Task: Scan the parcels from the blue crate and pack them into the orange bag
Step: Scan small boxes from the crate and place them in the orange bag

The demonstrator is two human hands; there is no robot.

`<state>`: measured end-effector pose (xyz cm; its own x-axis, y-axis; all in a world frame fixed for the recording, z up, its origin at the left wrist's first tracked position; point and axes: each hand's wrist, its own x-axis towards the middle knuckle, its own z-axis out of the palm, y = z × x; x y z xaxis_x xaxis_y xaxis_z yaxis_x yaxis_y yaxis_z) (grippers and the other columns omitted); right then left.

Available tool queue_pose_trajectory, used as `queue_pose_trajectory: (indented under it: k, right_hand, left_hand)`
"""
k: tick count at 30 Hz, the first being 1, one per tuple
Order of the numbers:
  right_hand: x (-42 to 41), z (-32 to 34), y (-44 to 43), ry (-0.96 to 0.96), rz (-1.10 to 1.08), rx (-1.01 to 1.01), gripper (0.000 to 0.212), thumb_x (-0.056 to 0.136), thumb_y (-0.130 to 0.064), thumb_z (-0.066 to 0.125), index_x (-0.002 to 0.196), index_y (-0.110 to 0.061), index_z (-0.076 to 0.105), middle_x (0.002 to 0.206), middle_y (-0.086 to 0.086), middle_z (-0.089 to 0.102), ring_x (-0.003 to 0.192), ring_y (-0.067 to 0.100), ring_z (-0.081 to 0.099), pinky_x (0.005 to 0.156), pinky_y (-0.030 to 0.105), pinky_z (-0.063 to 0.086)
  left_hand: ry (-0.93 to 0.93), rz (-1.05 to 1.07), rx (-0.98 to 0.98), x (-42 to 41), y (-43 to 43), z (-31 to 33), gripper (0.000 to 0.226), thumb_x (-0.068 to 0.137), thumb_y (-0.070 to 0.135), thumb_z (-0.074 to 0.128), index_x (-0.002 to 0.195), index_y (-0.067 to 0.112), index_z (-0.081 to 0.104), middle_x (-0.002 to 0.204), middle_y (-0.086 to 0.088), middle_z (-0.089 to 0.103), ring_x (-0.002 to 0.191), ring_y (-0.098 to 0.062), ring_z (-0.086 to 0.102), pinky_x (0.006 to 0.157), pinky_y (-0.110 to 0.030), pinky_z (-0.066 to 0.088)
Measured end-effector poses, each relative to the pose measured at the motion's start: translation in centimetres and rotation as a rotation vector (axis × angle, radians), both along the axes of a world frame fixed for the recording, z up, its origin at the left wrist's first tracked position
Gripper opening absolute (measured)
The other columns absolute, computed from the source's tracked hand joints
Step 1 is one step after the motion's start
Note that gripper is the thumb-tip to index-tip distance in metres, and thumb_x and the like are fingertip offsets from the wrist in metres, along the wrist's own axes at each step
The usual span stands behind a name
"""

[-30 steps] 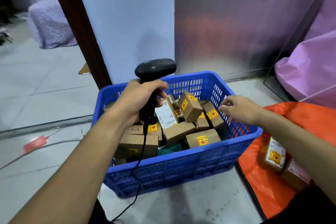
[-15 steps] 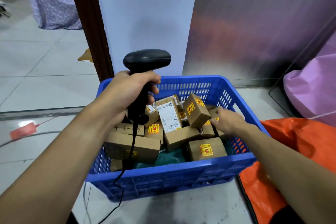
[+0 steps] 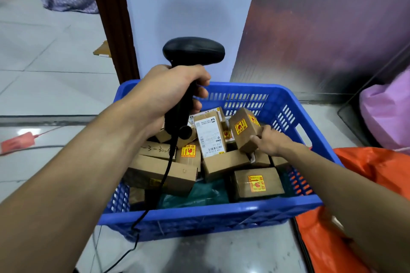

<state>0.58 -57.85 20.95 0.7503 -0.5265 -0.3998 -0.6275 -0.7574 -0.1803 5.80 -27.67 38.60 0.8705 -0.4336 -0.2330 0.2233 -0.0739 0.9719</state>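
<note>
A blue crate (image 3: 210,217) on the floor holds several brown cardboard parcels, most with yellow fragile stickers. My left hand (image 3: 168,95) grips the handle of a black barcode scanner (image 3: 193,51) above the crate's back left; its cable hangs down over the front wall. My right hand (image 3: 269,141) is inside the crate and grips a small tilted parcel (image 3: 243,128) at its lower right edge. A parcel with a white shipping label (image 3: 209,135) leans just left of it. The orange bag (image 3: 375,168) lies to the right of the crate, partly hidden by my right forearm.
A pale wall and a dark door frame (image 3: 111,22) stand behind the crate, with a metallic panel (image 3: 321,29) to the right. A pink bag (image 3: 390,111) sits at far right. A red plug with a grey cable (image 3: 17,143) lies on the tiled floor at left.
My right hand reached down into the crate from above its right rim and took hold of the small tilted parcel. The scanner stays raised in my left hand; the view moved closer.
</note>
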Motion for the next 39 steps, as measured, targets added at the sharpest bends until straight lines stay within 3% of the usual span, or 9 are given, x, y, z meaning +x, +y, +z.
queue_pose_trajectory:
  k: [4, 8, 12, 21, 24, 26, 33, 36, 39]
  right_hand:
    - [-0.3, -0.1, -0.5, -0.018, 0.009, 0.035, 0.044, 0.104, -0.036, 0.051, 0.14, -0.011, 0.05, 0.13, 0.011, 0.061, 0.114, 0.024, 0.061, 0.101, 0.04, 0.051]
    - [-0.3, -0.3, 0.3, -0.069, -0.043, 0.091, 0.072, 0.1, -0.057, 0.048, 0.158, -0.019, 0.027, 0.15, 0.016, 0.048, 0.132, 0.033, 0.053, 0.111, 0.05, 0.046]
    - [0.5, -0.7, 1.9, -0.174, -0.095, -0.028, 0.073, 0.103, -0.062, 0.036, 0.158, -0.017, 0.02, 0.15, 0.023, 0.045, 0.134, 0.04, 0.051, 0.11, 0.054, 0.045]
    - [0.7, 0.6, 3.7, -0.208, -0.154, -0.027, 0.044, 0.105, -0.041, 0.049, 0.136, -0.01, 0.043, 0.13, 0.016, 0.059, 0.115, 0.031, 0.063, 0.097, 0.044, 0.053]
    - [0.8, 1.3, 3.3, -0.178, -0.105, 0.041, 0.027, 0.103, -0.035, 0.057, 0.108, -0.009, 0.06, 0.109, 0.01, 0.067, 0.098, 0.022, 0.067, 0.091, 0.038, 0.057]
    - [0.4, 1.4, 2.9, -0.159, -0.085, 0.024, 0.027, 0.097, -0.038, 0.066, 0.1, -0.011, 0.061, 0.104, 0.008, 0.067, 0.096, 0.021, 0.067, 0.092, 0.04, 0.058]
    - [-3.3, 4.4, 2.8, -0.087, -0.045, -0.065, 0.05, 0.089, -0.041, 0.07, 0.128, -0.015, 0.053, 0.131, 0.011, 0.044, 0.102, 0.023, 0.057, 0.094, 0.038, 0.055]
    - [-5.8, 6.5, 3.0, -0.161, -0.017, -0.176, 0.05, 0.088, -0.043, 0.072, 0.125, -0.016, 0.051, 0.127, 0.007, 0.047, 0.106, 0.022, 0.056, 0.097, 0.04, 0.054]
    - [-8.3, 9.4, 4.0, -0.335, 0.076, -0.251, 0.045, 0.088, -0.037, 0.073, 0.12, -0.02, 0.047, 0.118, 0.0, 0.043, 0.106, 0.016, 0.054, 0.087, 0.031, 0.05]
  left_hand:
    - [0.002, 0.007, 0.002, -0.1, -0.4, 0.2, 0.015, 0.091, 0.019, 0.071, 0.098, 0.007, 0.073, 0.07, -0.004, 0.067, 0.057, -0.018, 0.058, 0.059, -0.026, 0.055]
    - [0.005, 0.004, 0.012, -0.6, -0.5, 0.4, 0.022, 0.091, 0.021, 0.071, 0.104, 0.004, 0.073, 0.073, -0.004, 0.069, 0.06, -0.017, 0.06, 0.056, -0.025, 0.055]
    - [0.011, -0.006, 0.013, -0.9, -0.4, 0.4, 0.024, 0.091, 0.021, 0.072, 0.106, 0.002, 0.073, 0.073, -0.004, 0.07, 0.059, -0.017, 0.061, 0.054, -0.025, 0.054]
    - [0.017, 0.01, -0.05, -0.8, 0.5, 0.7, 0.025, 0.092, 0.019, 0.072, 0.109, 0.0, 0.072, 0.074, -0.007, 0.069, 0.06, -0.018, 0.061, 0.064, -0.03, 0.055]
    - [0.02, 0.016, -0.054, -0.8, 0.5, 0.8, 0.026, 0.091, 0.018, 0.074, 0.111, 0.002, 0.071, 0.074, -0.007, 0.07, 0.061, -0.017, 0.063, 0.065, -0.03, 0.056]
    - [0.014, 0.026, -0.058, -0.7, 0.6, 0.8, 0.028, 0.09, 0.02, 0.075, 0.11, 0.001, 0.072, 0.074, -0.008, 0.071, 0.063, -0.017, 0.063, 0.066, -0.03, 0.056]
    - [-0.036, 0.035, -0.042, -0.6, 0.8, 0.9, 0.027, 0.092, 0.034, 0.075, 0.101, 0.009, 0.076, 0.076, -0.004, 0.073, 0.073, -0.016, 0.068, 0.076, -0.034, 0.057]
    - [-0.084, 0.058, 0.052, -1.0, 0.5, 0.9, 0.032, 0.093, 0.044, 0.074, 0.098, 0.012, 0.076, 0.081, -0.003, 0.074, 0.078, -0.015, 0.068, 0.076, -0.03, 0.055]
    - [-0.075, 0.051, 0.074, -1.3, 0.3, 0.9, 0.032, 0.093, 0.045, 0.073, 0.098, 0.013, 0.076, 0.089, -0.005, 0.077, 0.09, -0.019, 0.072, 0.084, -0.032, 0.056]
